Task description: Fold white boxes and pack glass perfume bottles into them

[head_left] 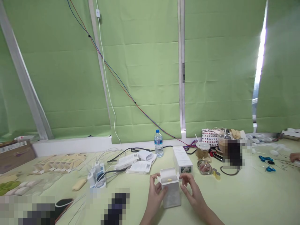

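A small white box [172, 197] stands open-topped on the table in front of me, its lid raised at the back and its side flaps spread. Something small and yellowish [169, 180] shows inside the opening; its kind is too small to make out. My left hand [156, 190] grips the box from the left, thumb on the front face and fingers behind the left flap. At the right upper edge, my right hand [191, 190] has bent fingers on the right flap, with the thumb by the box's side. Just behind stands a row of closed white boxes [181, 156].
A water bottle [158, 145], flat white packages [138, 165] and a power strip [97, 175] with cables lie behind and left. To the right are a drink cup [202, 150], yellow tape rolls [217, 175] and blue scissors [267, 159]. Another person's hand [294, 157] shows at the far right.
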### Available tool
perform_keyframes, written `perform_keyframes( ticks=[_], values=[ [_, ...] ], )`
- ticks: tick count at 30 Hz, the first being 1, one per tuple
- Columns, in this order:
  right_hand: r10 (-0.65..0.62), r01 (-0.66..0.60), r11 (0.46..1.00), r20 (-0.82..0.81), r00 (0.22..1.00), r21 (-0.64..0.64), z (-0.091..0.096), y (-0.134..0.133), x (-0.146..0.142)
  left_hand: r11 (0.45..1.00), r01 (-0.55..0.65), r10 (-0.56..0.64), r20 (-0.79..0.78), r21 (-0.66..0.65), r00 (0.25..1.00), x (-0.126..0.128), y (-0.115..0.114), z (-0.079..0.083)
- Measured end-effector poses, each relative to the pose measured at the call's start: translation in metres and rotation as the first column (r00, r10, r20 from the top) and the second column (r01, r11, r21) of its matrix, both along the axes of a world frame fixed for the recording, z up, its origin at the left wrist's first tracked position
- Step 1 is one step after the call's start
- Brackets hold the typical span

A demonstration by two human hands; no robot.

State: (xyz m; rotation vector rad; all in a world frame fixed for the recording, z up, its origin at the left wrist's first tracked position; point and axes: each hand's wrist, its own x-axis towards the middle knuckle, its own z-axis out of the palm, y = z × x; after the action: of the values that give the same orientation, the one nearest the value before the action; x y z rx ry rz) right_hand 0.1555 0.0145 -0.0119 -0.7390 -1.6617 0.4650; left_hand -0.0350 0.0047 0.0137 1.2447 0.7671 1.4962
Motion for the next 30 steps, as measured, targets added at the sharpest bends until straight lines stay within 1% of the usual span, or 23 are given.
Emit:
perform_keyframes(
  ticks=[3,5,7,12,14,16,19,24,30],
  values=[
    [-0.009,0.009,0.999,0.006,1.0,0.036,-0.001,0.001,-0.002,1.0,0.013,-0.012,-0.015,0.027,1.0,0.0,0.0,0.001],
    [-0.042,0.042,0.998,0.002,0.999,0.039,0.0,0.001,-0.003,0.999,0.025,-0.024,-0.023,0.048,0.999,0.0,0.0,0.001],
    [-0.071,0.071,0.997,0.004,0.997,0.025,0.0,0.0,-0.005,0.997,0.057,-0.056,-0.023,0.058,0.998,0.0,-0.001,0.002],
    [-0.082,0.082,0.996,-0.006,0.997,-0.033,0.003,-0.001,-0.005,0.985,0.153,-0.15,-0.043,0.078,0.988,0.002,-0.002,-0.003],
    [-0.077,0.075,0.996,-0.033,0.996,-0.05,0.006,-0.002,-0.003,0.979,0.191,-0.186,-0.067,0.076,0.98,0.003,-0.002,-0.005],
    [-0.053,0.05,0.997,-0.053,0.997,-0.065,0.008,-0.002,-0.002,0.976,0.203,-0.197,-0.079,0.08,0.977,0.004,-0.003,-0.007],
    [-0.02,0.015,0.996,-0.061,0.998,-0.086,0.011,-0.001,0.0,0.982,0.166,-0.157,-0.093,0.095,0.983,0.005,-0.004,-0.008],
    [-0.001,-0.011,0.994,-0.115,0.993,-0.105,0.012,0.001,-0.002,0.985,0.124,-0.098,-0.193,0.123,0.976,0.005,-0.007,-0.009],
    [0.071,-0.11,0.972,-0.19,0.979,-0.208,0.012,0.002,-0.002,0.982,0.087,-0.038,-0.273,0.169,0.961,0.003,-0.007,-0.015]
  ],
)
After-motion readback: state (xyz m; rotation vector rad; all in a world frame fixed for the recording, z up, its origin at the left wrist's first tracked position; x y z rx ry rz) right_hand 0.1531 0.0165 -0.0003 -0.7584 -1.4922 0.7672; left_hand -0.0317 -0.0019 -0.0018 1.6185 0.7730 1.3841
